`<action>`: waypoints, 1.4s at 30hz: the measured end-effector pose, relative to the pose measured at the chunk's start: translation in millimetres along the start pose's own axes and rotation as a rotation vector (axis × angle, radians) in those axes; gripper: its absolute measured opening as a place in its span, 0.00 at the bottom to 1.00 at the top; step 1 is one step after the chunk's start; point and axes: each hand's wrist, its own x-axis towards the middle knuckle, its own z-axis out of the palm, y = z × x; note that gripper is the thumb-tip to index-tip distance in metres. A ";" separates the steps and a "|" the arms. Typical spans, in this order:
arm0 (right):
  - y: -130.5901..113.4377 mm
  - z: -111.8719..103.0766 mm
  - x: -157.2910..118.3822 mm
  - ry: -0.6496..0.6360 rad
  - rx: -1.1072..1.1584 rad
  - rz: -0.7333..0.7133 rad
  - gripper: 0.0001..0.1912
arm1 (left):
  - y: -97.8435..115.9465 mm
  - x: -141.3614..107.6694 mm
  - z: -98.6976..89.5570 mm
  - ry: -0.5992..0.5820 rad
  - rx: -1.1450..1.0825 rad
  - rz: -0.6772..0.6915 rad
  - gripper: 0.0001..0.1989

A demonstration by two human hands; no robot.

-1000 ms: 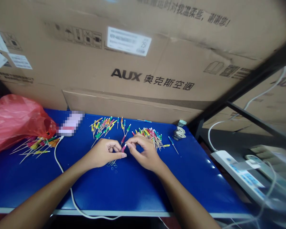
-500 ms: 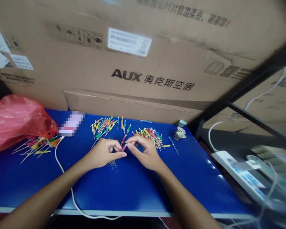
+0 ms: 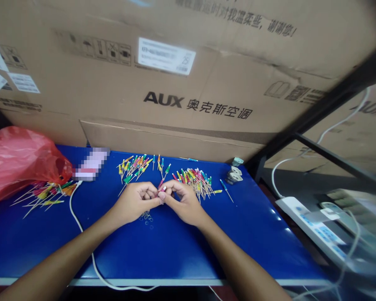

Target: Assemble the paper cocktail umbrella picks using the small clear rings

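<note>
My left hand (image 3: 137, 201) and my right hand (image 3: 184, 203) meet over the blue table, fingertips pinched together. Between them is a small pink folded paper cocktail umbrella (image 3: 163, 189), its pale tip showing; its stick is hidden by the fingers. Just below my left hand lies a little heap of small clear rings (image 3: 147, 217). Beyond the left hand is a loose group of colourful folded umbrellas (image 3: 134, 166). A denser pile of folded umbrellas (image 3: 198, 180) lies right behind my right hand.
A red plastic bag (image 3: 24, 154) and more umbrellas (image 3: 46, 193) lie at the left, near a blurred phone (image 3: 92, 165) with a white cable (image 3: 78, 215). A large carton (image 3: 162, 129) walls off the back. One blue umbrella (image 3: 226, 189) and a power strip (image 3: 313, 228) are at the right.
My right hand has moved in closer to the left, and the fingertips now press together around the pink umbrella. The view has shifted slightly.
</note>
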 end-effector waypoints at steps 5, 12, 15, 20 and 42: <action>-4.4 -2.6 1.6 0.180 0.140 0.046 0.11 | 1.8 0.6 2.6 -0.153 -0.191 -0.099 0.15; -12.6 14.2 0.0 0.192 0.347 0.138 0.11 | 1.4 -2.2 -0.5 -0.021 -0.067 -0.049 0.12; -11.2 16.0 -0.6 0.160 0.348 0.140 0.13 | -0.2 -1.9 -1.9 0.016 -0.038 -0.034 0.12; -8.3 9.2 -1.0 0.092 0.266 0.138 0.12 | -0.6 0.0 -1.7 0.041 -0.044 -0.026 0.12; -11.1 9.4 1.8 0.083 0.157 0.091 0.09 | 9.3 1.1 4.4 0.073 -0.179 -0.067 0.15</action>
